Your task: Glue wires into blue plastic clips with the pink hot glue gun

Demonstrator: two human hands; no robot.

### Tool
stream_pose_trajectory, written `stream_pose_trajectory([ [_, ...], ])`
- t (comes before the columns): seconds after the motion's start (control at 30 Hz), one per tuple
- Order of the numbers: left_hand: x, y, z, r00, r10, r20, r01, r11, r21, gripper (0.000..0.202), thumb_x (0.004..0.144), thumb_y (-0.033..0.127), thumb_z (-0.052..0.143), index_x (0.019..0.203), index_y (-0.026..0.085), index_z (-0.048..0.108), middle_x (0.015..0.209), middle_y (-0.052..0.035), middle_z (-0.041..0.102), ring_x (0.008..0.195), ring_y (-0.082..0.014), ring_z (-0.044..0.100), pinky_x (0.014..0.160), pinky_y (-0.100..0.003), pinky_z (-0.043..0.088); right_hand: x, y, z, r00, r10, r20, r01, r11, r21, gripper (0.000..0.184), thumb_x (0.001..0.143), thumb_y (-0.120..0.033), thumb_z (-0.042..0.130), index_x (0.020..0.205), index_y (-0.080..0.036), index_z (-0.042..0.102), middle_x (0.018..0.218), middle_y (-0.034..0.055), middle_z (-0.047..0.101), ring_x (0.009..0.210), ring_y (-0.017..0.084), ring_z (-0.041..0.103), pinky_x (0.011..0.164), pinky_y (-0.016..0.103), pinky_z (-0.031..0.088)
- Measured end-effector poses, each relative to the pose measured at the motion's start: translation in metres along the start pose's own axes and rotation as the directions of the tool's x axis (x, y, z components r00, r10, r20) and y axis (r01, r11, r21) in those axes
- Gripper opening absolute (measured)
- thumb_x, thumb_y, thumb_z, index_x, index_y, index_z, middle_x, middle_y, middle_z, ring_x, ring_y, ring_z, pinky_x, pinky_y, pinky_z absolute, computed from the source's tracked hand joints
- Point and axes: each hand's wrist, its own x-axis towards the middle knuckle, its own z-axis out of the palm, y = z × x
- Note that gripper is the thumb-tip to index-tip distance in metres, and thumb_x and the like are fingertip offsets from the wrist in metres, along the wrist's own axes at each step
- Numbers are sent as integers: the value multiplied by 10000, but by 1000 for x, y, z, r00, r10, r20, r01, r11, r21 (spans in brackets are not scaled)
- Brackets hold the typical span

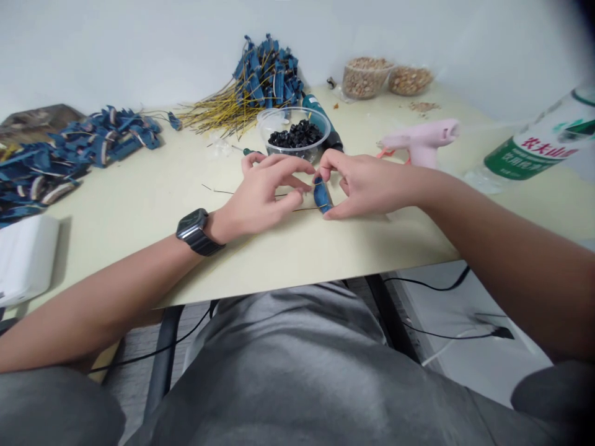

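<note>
As left hand pinches wire, right hand grips blue strip.

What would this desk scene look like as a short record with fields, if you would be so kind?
Left hand: fingers pinch a thin wire beside the blue piece; a watch sits on the wrist.
Right hand: fingers hold a blue piece on the thin wire.
Nearby: clear bowl of black bits, green power tool, pink glue gun.
Farther: pile of blue pieces on yellow wires, second blue pile, two clear tubs of tan bits, water bottle.
Surface: pale desk.
</note>
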Motion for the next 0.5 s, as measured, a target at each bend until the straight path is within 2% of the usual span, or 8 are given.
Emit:
stream_pose_trajectory([
  [0.1, 1, 0, -5, 998, -22, -65, 22, 1000, 1, 419, 961, 364, 593, 1354, 328, 734, 1192, -20, 913, 1441, -365, 676, 1303, -715, 286, -8, -12, -13, 980, 168, 105, -163, 985, -56, 600, 775, -396, 945, 1208, -300, 542, 731, -58, 630, 639, 221, 613, 620, 351, 362],
  [0.2, 1, -4, -10, 995, -26, -96, 25, 1000, -8, 408, 959, 372, 609, 1341, 312, 743, 1148, -19, 909, 1391, -379, 682, 1295, -755, 265, -15, -14, -22, 954, 264, 142, -255, 964, -81, 650, 772, -392, 940, 1275, -297, 540, 752, -42, 647, 656, 237, 632, 628, 358, 371],
  [0.33, 1, -16, -12, 993, -28, -112, 24, 999, -37, 401, 972, 460, 637, 1324, 307, 751, 1090, 7, 895, 1405, -391, 622, 1304, -794, 200, -22, -5, -28, 934, 321, 158, -307, 946, -104, 713, 757, -407, 964, 1325, -304, 545, 737, -47, 629, 671, 245, 636, 649, 356, 356],
  [0.5, 1, -25, -9, 992, -15, -127, 1, 994, -108, 370, 972, 504, 668, 1271, 314, 773, 1070, 2, 880, 1409, -402, 585, 1322, -793, 129, -29, -2, -32, 932, 329, 150, -300, 935, -187, 665, 778, -399, 937, 1303, -302, 540, 738, -47, 618, 709, 248, 641, 658, 358, 356],
])
